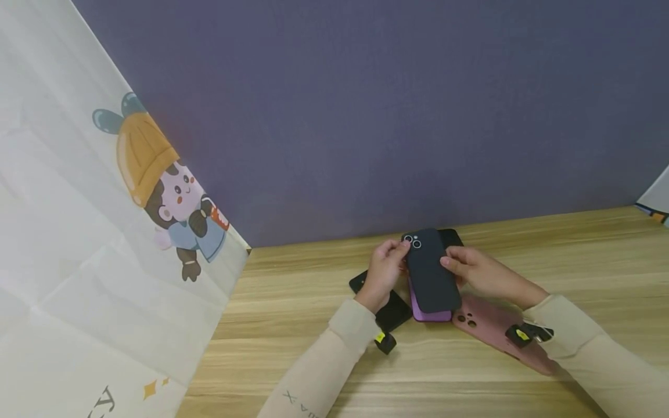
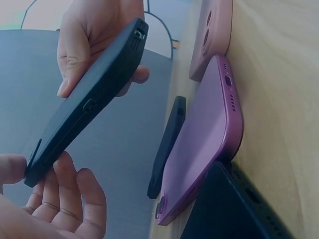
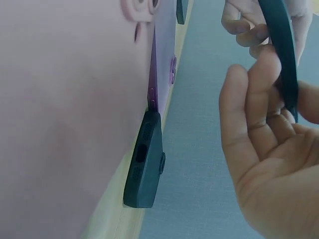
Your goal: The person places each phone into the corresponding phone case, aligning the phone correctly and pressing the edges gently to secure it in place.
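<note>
Both hands hold a black phone case (image 1: 432, 276) up over the table, its back with two camera rings facing the head camera. My left hand (image 1: 383, 271) pinches the camera-end corner, thumb beside the rings. On the opposite long edge, my right hand (image 1: 478, 271) grips with its thumb on the back and fingers behind. The case looks slightly bowed along its side in the left wrist view, where the bottom-edge cutout (image 2: 139, 34) shows. Beneath it lies a purple phone (image 1: 432, 317), partly hidden.
A pink phone case (image 1: 493, 331) lies under the right forearm. One black phone-shaped item (image 1: 394, 313) is under the left wrist, another (image 1: 451, 237) behind the held case. A dark upright panel (image 1: 366, 116) backs the wooden table (image 1: 292, 348); a white printed sheet (image 1: 78, 232) stands left.
</note>
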`<move>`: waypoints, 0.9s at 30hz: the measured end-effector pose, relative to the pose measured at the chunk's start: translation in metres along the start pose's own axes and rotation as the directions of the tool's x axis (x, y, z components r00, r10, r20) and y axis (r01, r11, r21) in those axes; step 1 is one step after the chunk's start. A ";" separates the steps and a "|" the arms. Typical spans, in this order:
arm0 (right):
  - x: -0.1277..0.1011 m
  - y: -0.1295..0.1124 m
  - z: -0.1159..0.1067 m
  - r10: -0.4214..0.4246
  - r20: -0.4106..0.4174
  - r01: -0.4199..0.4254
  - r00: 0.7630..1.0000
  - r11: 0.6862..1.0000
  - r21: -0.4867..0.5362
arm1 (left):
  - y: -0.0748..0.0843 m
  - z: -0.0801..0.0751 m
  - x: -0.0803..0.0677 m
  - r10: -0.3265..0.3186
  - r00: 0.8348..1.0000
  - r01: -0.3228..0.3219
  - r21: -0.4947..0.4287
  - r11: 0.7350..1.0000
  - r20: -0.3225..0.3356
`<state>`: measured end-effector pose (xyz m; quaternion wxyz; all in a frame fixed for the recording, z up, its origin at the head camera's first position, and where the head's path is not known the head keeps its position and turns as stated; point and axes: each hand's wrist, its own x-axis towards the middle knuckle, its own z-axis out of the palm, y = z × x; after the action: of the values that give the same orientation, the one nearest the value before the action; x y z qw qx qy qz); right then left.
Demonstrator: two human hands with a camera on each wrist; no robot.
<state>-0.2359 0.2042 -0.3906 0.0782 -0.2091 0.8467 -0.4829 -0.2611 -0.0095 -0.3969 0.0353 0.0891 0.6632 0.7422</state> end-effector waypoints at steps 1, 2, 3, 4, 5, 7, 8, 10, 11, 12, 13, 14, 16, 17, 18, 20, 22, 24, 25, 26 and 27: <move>0.000 0.000 0.000 0.004 -0.004 -0.004 1.000 1.000 -0.002 | 0.000 0.000 0.000 0.001 1.000 -0.001 0.000 1.000 0.003; 0.000 0.000 0.000 0.006 -0.006 -0.006 1.000 1.000 0.000 | 0.000 0.000 0.000 0.001 1.000 -0.001 0.003 1.000 0.006; 0.000 0.000 0.000 0.008 -0.007 -0.008 1.000 1.000 0.005 | 0.000 0.000 0.000 0.001 1.000 -0.001 0.003 1.000 0.009; 0.000 0.000 0.000 0.009 -0.008 -0.009 1.000 1.000 0.009 | 0.000 0.001 0.000 0.000 1.000 0.000 0.003 1.000 0.011; 0.000 0.000 0.000 0.009 -0.010 -0.009 1.000 1.000 0.011 | -0.001 0.001 0.000 -0.002 1.000 0.002 0.003 1.000 0.012; 0.000 0.000 0.000 0.010 -0.014 -0.010 1.000 1.000 0.018 | -0.001 0.001 0.000 -0.006 1.000 0.006 0.010 1.000 0.017; 0.001 0.000 0.000 0.013 -0.016 -0.012 1.000 1.000 0.024 | -0.001 0.001 -0.001 -0.008 1.000 0.008 0.017 1.000 0.020; 0.001 0.000 0.000 0.016 -0.027 -0.015 1.000 1.000 0.022 | -0.001 0.001 -0.001 -0.011 1.000 0.010 0.032 0.999 0.025; 0.001 0.000 0.000 0.018 -0.032 -0.017 0.999 1.000 0.023 | -0.002 0.000 -0.001 -0.012 0.999 0.011 0.041 0.999 0.031; 0.001 0.000 0.000 0.020 -0.040 -0.019 0.999 1.000 0.022 | -0.002 0.000 -0.002 -0.014 0.999 0.012 0.048 0.999 0.035; 0.001 -0.001 0.000 0.022 -0.050 -0.021 0.999 1.000 0.018 | -0.002 0.000 -0.002 -0.015 0.999 0.013 0.054 0.998 0.042; 0.001 -0.001 0.000 0.025 -0.060 -0.023 0.998 1.000 0.021 | -0.002 0.001 -0.002 -0.018 0.999 0.014 0.061 0.998 0.050; 0.002 -0.001 -0.001 0.024 -0.080 -0.023 0.997 1.000 0.015 | -0.003 0.001 -0.003 -0.030 0.997 0.025 0.071 0.997 0.066; 0.002 -0.001 -0.001 0.026 -0.088 -0.025 0.996 1.000 0.016 | -0.004 0.001 -0.003 -0.036 0.997 0.031 0.075 0.997 0.071; 0.002 -0.001 -0.001 0.026 -0.095 -0.024 0.995 1.000 0.017 | -0.004 0.001 -0.003 -0.044 0.996 0.037 0.080 0.996 0.079; 0.003 -0.001 -0.002 0.026 -0.102 -0.025 0.994 0.999 0.020 | -0.006 0.001 -0.003 -0.055 0.994 0.047 0.092 0.995 0.092; 0.003 0.000 -0.002 0.026 -0.111 -0.024 0.993 1.000 0.012 | -0.007 0.000 -0.003 -0.061 0.993 0.051 0.102 0.993 0.101; 0.003 0.000 -0.002 0.027 -0.119 -0.026 0.992 1.000 0.015 | -0.008 0.001 -0.003 -0.064 0.992 0.052 0.104 0.993 0.108; 0.003 0.000 -0.003 0.031 -0.123 -0.028 0.992 0.999 0.018 | -0.008 0.001 -0.003 -0.065 0.991 0.052 0.108 0.993 0.114; 0.003 0.000 -0.003 0.031 -0.126 -0.029 0.991 0.999 0.023 | -0.008 0.002 -0.003 -0.066 0.991 0.053 0.111 0.992 0.119; 0.003 0.001 -0.003 0.032 -0.130 -0.028 0.991 0.999 0.029 | -0.008 0.002 -0.004 -0.067 0.990 0.053 0.115 0.992 0.124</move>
<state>-0.2397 0.2055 -0.3896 0.0330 -0.1632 0.8464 -0.5058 -0.2575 -0.0072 -0.4047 0.0949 0.1180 0.7025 0.6954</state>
